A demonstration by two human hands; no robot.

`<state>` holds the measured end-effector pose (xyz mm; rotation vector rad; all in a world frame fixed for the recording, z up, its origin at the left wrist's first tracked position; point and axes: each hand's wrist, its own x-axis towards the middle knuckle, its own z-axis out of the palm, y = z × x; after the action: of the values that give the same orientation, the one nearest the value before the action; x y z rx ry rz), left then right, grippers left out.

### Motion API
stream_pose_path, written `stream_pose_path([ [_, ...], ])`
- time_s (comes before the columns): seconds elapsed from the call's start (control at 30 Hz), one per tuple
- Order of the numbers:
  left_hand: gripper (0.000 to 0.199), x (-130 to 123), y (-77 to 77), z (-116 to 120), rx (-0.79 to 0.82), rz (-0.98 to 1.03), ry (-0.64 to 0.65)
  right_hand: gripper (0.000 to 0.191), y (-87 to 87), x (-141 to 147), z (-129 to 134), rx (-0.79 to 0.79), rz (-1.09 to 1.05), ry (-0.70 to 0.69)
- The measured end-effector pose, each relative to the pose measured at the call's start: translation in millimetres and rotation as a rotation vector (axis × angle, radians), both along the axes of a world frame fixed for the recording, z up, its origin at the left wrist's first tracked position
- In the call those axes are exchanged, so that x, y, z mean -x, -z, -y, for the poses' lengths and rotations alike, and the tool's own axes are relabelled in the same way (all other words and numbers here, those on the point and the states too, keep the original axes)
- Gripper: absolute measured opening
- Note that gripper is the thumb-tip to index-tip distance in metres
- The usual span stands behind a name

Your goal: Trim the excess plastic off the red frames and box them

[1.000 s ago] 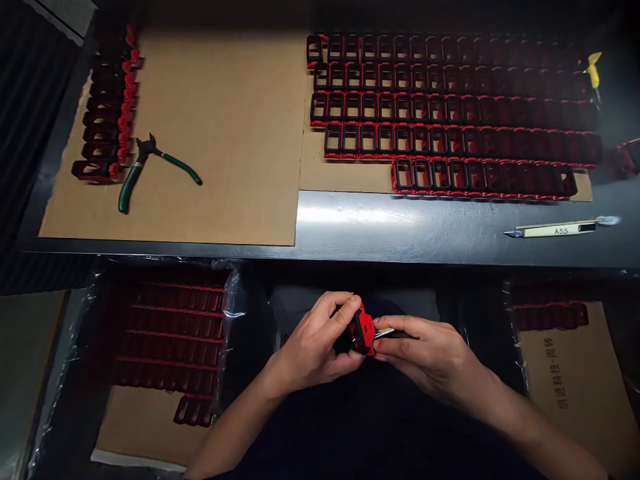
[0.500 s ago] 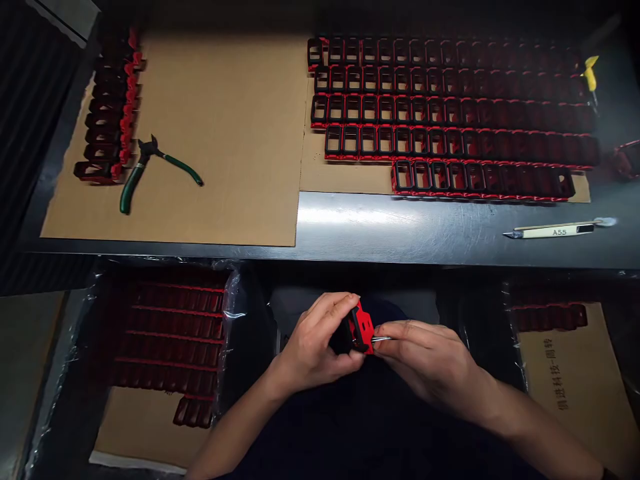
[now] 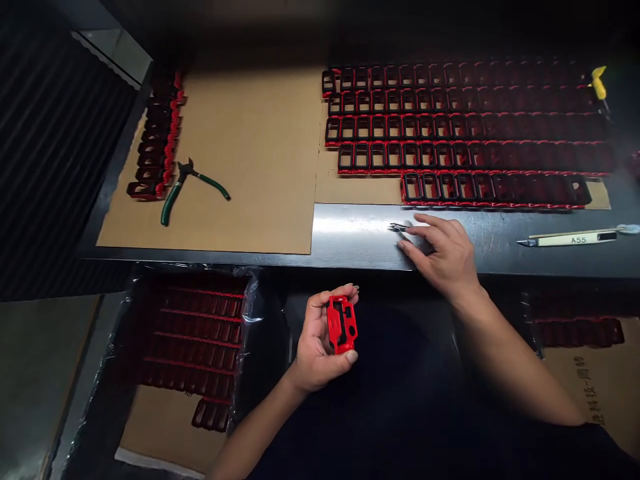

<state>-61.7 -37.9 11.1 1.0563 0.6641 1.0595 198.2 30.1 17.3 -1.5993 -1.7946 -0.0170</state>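
Note:
In the head view my left hand (image 3: 320, 340) holds a small red and black plastic frame (image 3: 342, 323), gripped between the fingertips on top and the thumb below. Its red side with cut-outs faces up. My right hand (image 3: 443, 257) is low over the bare metal of the bench. Between its thumb and index finger is a small thin metal tool, apparently tweezers (image 3: 399, 229), with the tips at the bench surface. The fingers partly cover the tool.
Green-handled cutters (image 3: 184, 180) lie on cardboard (image 3: 250, 147), right of a column of frames (image 3: 155, 143). Rows of frames (image 3: 425, 127) stand at the back right. A knife marked A55 (image 3: 575, 239) lies at the right, below a yellow-handled tool (image 3: 599, 85). Plastic-lined boxes with frames flank my lap.
My right hand has left the frame and moved up to the bench with the metal tool. My left hand has turned the frame and lowered it slightly. The view has shifted.

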Motion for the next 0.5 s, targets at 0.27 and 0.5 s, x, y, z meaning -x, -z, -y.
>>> stream_pose_path([
  [0.27, 0.088, 2.3, 6.0, 3.3, -0.034, -0.063, 0.082, 0.02, -19.3, 45.6, 71.1, 0.76, -0.962, -0.373],
  [0.5, 0.082, -2.4, 3.8, -1.2, -0.128, -0.142, 0.123, 0.035, -4.6, 53.8, 81.3, 1.119, -1.417, -0.481],
])
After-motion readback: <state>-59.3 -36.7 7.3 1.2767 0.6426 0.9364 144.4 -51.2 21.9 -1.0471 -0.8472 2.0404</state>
